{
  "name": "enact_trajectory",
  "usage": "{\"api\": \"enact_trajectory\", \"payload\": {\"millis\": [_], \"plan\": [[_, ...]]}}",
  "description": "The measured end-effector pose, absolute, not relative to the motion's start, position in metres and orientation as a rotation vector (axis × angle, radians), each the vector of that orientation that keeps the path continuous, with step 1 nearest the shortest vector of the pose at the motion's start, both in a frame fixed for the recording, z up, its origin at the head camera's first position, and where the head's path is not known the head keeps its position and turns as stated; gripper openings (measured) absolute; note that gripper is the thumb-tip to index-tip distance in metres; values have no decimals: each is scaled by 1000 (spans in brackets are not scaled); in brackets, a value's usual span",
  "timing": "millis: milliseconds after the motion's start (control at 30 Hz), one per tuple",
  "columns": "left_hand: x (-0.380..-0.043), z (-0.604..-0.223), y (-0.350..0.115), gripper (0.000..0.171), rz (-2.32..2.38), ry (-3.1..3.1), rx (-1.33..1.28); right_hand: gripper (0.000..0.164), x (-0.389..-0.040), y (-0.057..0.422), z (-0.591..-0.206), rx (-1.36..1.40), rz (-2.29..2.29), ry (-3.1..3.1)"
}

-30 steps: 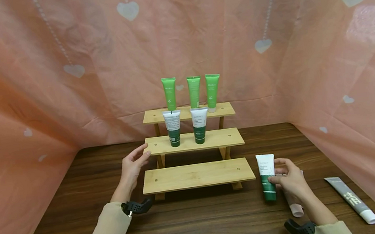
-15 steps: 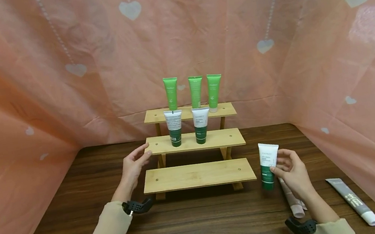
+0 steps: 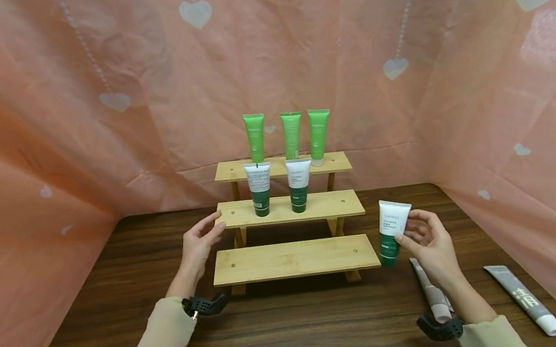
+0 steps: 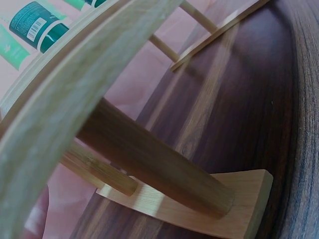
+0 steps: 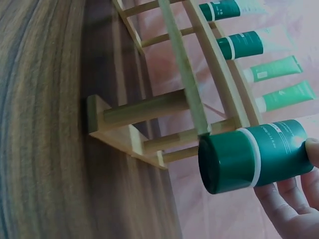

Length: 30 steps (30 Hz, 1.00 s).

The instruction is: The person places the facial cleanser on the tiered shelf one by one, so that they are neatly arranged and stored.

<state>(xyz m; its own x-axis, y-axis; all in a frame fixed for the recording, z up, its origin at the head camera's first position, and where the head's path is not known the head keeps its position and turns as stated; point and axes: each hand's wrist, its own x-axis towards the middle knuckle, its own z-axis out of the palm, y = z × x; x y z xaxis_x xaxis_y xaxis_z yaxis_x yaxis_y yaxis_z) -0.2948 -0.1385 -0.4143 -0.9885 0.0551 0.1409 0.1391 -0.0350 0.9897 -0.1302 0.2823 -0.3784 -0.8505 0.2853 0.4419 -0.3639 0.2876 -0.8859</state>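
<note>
My right hand (image 3: pixel 433 246) pinches a white-and-green squeeze tube (image 3: pixel 392 228) between thumb and fingers, cap down and slightly tilted, in the air just right of the shelf's lowest step. In the right wrist view the tube's dark green cap (image 5: pixel 227 162) points away from the hand. My left hand (image 3: pixel 198 245) touches the left end of the middle step (image 3: pixel 231 218) of a three-step wooden shelf (image 3: pixel 295 259). Two matching white-and-green tubes (image 3: pixel 300 185) stand on that middle step. Light green tubes (image 3: pixel 255 138) stand upright on the top step.
A pinkish-grey tube (image 3: pixel 432 294) lies on the dark wooden table (image 3: pixel 289 332) beneath the right forearm, partly hidden, with part of another item beside it. Farther right lies a grey tube (image 3: pixel 525 299) with a white cap. Pink cloth (image 3: pixel 145 139) with hearts encloses the table's back and sides.
My right hand has lifted the white-and-green tube off the table area, up and slightly toward the shelf, uncovering more of the pinkish-grey tube. The left hand stays at the middle step.
</note>
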Motion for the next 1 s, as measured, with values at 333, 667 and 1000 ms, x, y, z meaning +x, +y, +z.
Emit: {"api": "enact_trajectory", "payload": {"millis": [333,667,1000], "plan": [[-295,-412,-140,51,-2198,-2157,-210,46,-146,270,-359,167,1657,-1940],[-297,-416,-138,48,-2207,-2150,-196,45,-173,250,-341,283,1661,-1910],[-296,-416,-139,49,-2190,-2145,-209,43,-205,232,-331,307,1814,-1830]]}}
